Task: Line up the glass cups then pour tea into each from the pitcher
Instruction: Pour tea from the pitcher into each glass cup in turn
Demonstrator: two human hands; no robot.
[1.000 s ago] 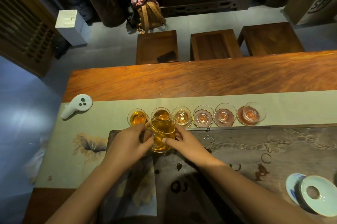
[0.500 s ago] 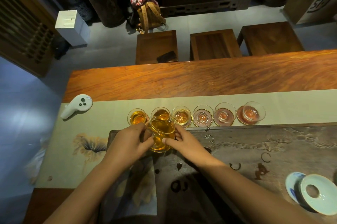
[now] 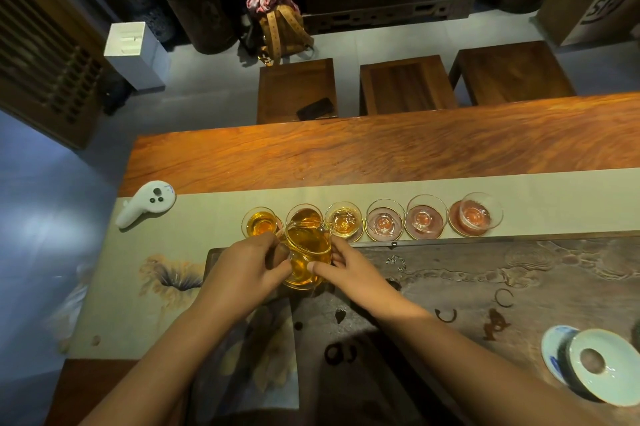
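Several small glass cups stand in a row on the pale table runner, each on a round coaster. The leftmost cup and the second cup hold amber tea; the third cup holds a little. The three cups to the right, ending with the tilted-looking far right cup, look empty. A glass pitcher of amber tea is held just in front of the second cup. My left hand grips its left side and handle; my right hand supports its right side.
A dark stone tea tray with wet marks lies in front of the cups. A white gaiwan lid and saucer sit at the near right. A white handheld controller lies on the runner's left end. Wooden stools stand beyond the table.
Hands and pitcher stay nearly still in front of the second cup. The tea level in the third cup looks about the same.
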